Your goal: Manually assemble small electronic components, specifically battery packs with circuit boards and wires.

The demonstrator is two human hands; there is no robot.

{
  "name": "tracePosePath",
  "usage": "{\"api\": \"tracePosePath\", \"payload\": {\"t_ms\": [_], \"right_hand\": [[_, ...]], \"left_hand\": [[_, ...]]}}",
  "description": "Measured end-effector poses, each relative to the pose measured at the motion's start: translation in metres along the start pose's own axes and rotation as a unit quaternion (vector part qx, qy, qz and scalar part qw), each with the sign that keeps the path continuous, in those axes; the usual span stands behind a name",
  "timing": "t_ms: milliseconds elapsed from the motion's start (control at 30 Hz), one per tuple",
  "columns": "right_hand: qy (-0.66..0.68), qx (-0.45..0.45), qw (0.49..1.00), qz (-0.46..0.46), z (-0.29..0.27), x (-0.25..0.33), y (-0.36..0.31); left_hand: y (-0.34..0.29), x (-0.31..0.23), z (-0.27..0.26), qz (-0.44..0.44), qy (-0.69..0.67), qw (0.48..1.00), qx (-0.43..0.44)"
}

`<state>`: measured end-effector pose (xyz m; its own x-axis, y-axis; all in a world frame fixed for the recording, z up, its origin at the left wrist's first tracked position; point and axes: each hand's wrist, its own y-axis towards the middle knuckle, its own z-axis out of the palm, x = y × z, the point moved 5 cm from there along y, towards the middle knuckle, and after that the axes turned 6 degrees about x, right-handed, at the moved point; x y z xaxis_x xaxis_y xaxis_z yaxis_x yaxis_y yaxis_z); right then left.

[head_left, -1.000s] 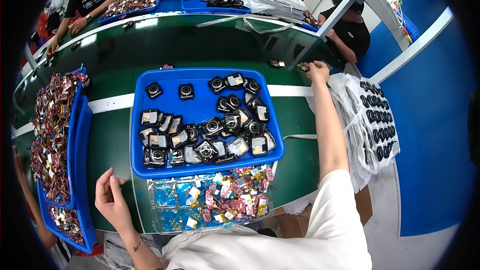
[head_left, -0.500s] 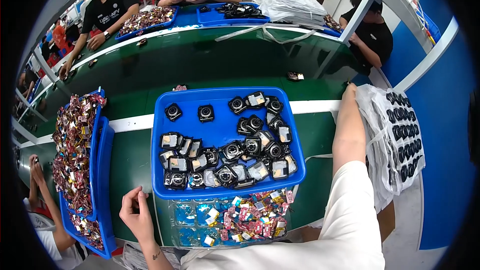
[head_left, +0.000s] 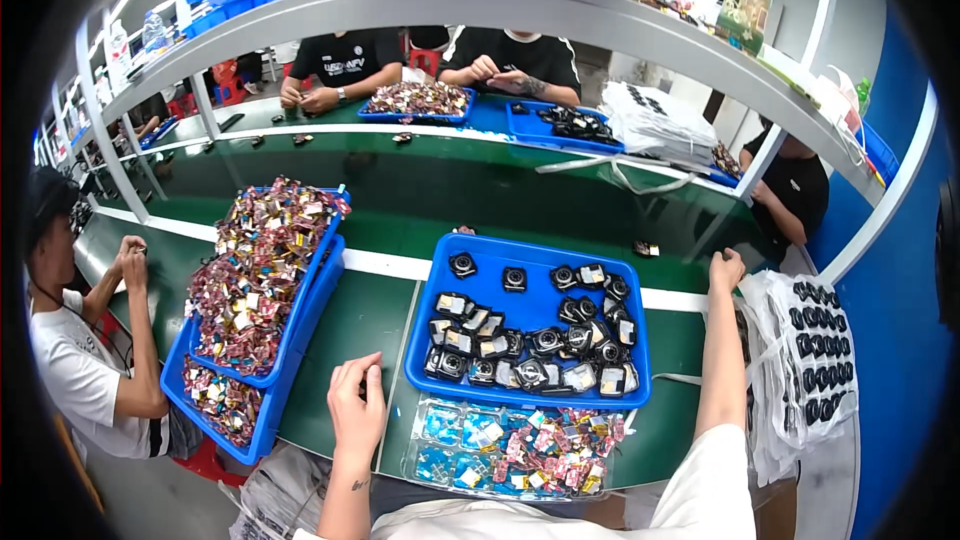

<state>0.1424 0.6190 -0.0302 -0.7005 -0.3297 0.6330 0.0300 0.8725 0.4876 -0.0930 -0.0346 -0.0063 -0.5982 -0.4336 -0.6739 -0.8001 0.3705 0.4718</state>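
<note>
My left hand [head_left: 358, 405] rests over the green table, fingers curled in, with nothing visible in it. Just right of it lies a clear tray [head_left: 440, 485] with blue pockets, partly filled with small pink circuit boards and yellow parts. My right arm stretches forward past the blue bin [head_left: 418, 372], which holds several black watch-like cases [head_left: 532, 373] with round or pale faces. At the white strip by the belt, my right hand [head_left: 727, 268] has its fingers bent; whatever they hold, if anything, is hidden.
Stacked blue bins heaped with circuit boards [head_left: 262, 290] stand at left, beside a person in white. Bagged sheets of black cases [head_left: 815, 345] lie right. A small piece [head_left: 647, 249] sits on the green belt [head_left: 480, 185]. Across it, people work below a metal shelf [head_left: 440, 2].
The view has tilted up and swung left, so the scene sits lower and further right. The dark bit at my right fingertips no longer shows. My left hand stays beside the clear tray.
</note>
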Motion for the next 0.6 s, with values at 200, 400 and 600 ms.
{"api": "tracePosePath", "payload": {"t_ms": [200,400,600], "right_hand": [[0.178,0.320,0.912,-0.185,-0.073,0.105,-0.128],[0.049,0.254,0.921,-0.292,-0.193,0.075,-0.283],[-0.043,0.164,0.965,-0.198,-0.198,0.030,-0.318]], "left_hand": [[-0.021,0.007,-0.016,0.045,0.064,0.997,0.002],[-0.051,0.026,-0.046,0.079,0.115,0.990,0.003],[-0.053,0.030,-0.031,0.055,0.151,0.984,0.080]]}}
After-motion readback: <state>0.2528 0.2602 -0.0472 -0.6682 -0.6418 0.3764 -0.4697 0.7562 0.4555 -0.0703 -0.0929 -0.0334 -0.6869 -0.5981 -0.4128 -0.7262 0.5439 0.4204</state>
